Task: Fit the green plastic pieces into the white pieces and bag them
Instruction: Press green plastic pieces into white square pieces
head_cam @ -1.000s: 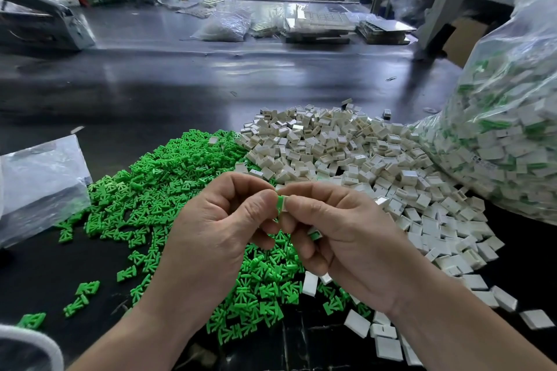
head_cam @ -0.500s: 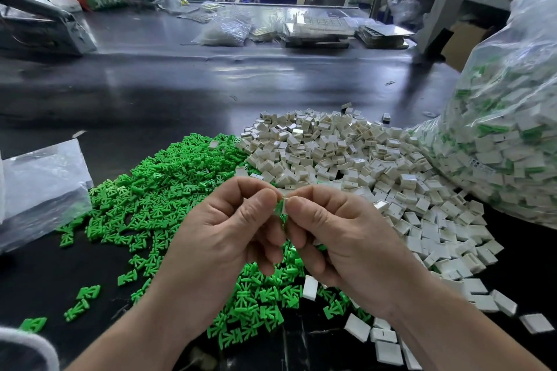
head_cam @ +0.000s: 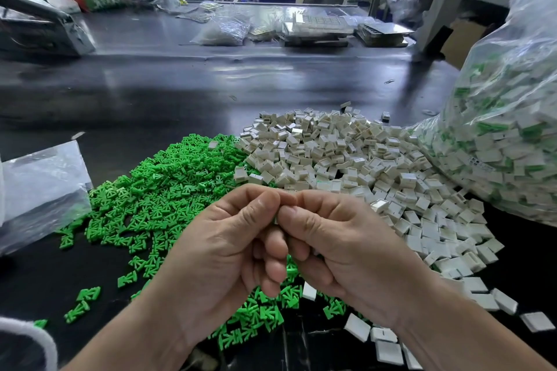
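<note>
green pieces: big loose heap of bright green plastic bits, kinda forked/branchy shape, spread over the left and middle of the table, a few strays off near the bottom left

white pieces: pile of little off-white square caps, some showing a hollow side with a slot, sitting right up against the green heap on its right and trailing down toward the bottom right corner

piece in hand: only a tiny pale sliver peeks out between the thumbs, can't tell if there's green in it

left hand: fingers curled in, thumb and forefinger pinched on that little piece

right hand: same deal, pinched on the piece from the other side, thumb tips of both hands basically touching

big bag: clear plastic, stuffed with white pieces that show green in them, at the right edge, just beside the white pile

small bag: clear, mostly flat, lying at the left edge

table: dark, shiny, reflecting light

room: workshop-looking, metal frame bars overhead, more clear bags and flat trays on the far side of the table
</note>
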A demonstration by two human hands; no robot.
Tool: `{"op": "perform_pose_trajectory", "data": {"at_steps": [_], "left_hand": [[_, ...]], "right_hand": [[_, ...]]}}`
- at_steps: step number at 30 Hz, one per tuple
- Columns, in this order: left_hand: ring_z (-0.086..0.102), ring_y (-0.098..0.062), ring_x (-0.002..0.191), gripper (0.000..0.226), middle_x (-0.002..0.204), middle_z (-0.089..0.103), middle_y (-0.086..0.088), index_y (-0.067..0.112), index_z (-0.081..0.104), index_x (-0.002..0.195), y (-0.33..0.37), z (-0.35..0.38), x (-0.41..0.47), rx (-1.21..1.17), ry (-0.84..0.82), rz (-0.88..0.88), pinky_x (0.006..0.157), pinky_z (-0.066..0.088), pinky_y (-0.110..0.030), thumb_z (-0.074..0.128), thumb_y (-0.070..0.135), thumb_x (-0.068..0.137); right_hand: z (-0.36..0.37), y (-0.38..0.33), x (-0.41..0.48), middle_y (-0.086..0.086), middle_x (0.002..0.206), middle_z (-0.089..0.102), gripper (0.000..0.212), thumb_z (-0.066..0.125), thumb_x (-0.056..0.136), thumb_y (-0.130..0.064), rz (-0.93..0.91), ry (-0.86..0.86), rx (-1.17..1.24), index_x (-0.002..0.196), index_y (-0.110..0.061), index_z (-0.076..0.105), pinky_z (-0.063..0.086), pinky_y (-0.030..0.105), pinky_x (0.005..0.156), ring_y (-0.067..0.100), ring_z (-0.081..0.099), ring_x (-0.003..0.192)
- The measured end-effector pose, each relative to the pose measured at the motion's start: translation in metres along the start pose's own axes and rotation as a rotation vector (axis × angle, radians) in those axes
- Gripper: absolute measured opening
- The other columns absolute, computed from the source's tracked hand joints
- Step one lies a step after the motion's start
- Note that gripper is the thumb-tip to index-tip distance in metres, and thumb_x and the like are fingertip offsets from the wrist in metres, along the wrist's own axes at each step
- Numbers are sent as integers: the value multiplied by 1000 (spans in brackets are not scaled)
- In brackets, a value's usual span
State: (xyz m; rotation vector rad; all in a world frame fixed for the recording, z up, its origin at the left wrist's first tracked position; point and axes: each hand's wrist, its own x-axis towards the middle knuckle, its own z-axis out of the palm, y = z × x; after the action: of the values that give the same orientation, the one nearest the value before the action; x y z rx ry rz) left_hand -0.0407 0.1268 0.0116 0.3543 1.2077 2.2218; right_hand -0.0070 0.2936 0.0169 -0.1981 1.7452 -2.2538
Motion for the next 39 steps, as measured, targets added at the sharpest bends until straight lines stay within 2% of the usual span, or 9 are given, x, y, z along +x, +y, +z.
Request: {"op": "perform_pose_trajectory", "data": {"at_steps": [6, 10, 14, 20, 25, 29, 32, 35, 39], "left_hand": [[52, -17, 46, 47, 58, 53, -4, 19, 72, 101, -7, -8, 5, 425, 202, 206, 45, 46, -28, 60, 60, 84], [68, -29, 98, 79, 101, 72, -13, 12, 74, 102, -8, -8, 0, 283, 172, 179, 90, 52, -51, 36, 79, 83], [68, -44, 98, 76, 101, 70, -29, -1, 73, 77, -15, 7, -3, 121, 114, 110, 81, 52, -65, 39, 67, 89], [71, -43, 86, 66, 80, 72, -27, 3, 72, 61, -13, 18, -2, 59, 209, 198, 71, 59, -37, 46, 58, 90], [72, -42, 86, 69, 83, 72, -27, 2, 72, 65, -11, 20, -5, 96, 198, 169, 69, 59, -36, 44, 61, 89], [69, -41, 97, 77, 103, 70, -29, -2, 71, 93, -4, 11, -1, 157, 139, 120, 77, 58, -41, 40, 67, 90], [69, -33, 101, 45, 104, 73, -17, 9, 73, 101, 5, -4, 0, 444, 193, 234, 86, 53, -48, 55, 49, 90], [71, -10, 93, 22, 96, 76, 6, 31, 74, 98, 11, -18, -3, 815, 337, 301, 82, 55, -32, 62, 43, 85], [56, 0, 91, 55, 100, 59, 19, 40, 60, 122, 10, -32, -1, 1684, 433, 144, 74, 44, -20, 44, 74, 81]], "right_hand": [[7, 6, 1, 4, 65, 51, 20, 58, 100, -24, -31, 28, 28, 85, -10, 62, 27, 19, 36, 12, 37, 41], [23, 11, -3, -11, 63, 58, 22, 61, 99, -26, -34, -24, -338, 78, -32, 64, 37, 14, 42, 0, 49, 46], [35, 16, -5, -23, 60, 59, 22, 61, 100, -17, -91, -1, -494, 84, -31, 67, 42, 9, 53, -7, 58, 58], [39, 15, -7, -5, 82, 69, 12, 60, 101, -17, -101, 30, -487, 101, -16, 72, 52, 25, 68, 3, 66, 78], [40, 15, -7, -15, 72, 65, 12, 59, 101, -20, -91, 23, -441, 97, -21, 71, 45, 13, 59, -4, 62, 65], [36, 10, -3, -7, 58, 52, 22, 60, 98, -23, -21, -26, -192, 78, -27, 67, 34, 14, 38, 1, 45, 42], [15, 5, 1, -1, 59, 51, 18, 60, 89, -23, 21, 20, 55, 71, -23, 64, 30, 16, 34, 8, 39, 38], [-8, 2, 6, 2, 65, 54, 3, 60, 79, -16, -6, 37, 331, 76, -17, 58, 35, 17, 33, 9, 44, 42], [-26, 0, 11, 9, 84, 62, 19, 76, 66, -16, -66, -18, 627, 79, -12, 63, 45, 19, 35, 13, 57, 54]]}}
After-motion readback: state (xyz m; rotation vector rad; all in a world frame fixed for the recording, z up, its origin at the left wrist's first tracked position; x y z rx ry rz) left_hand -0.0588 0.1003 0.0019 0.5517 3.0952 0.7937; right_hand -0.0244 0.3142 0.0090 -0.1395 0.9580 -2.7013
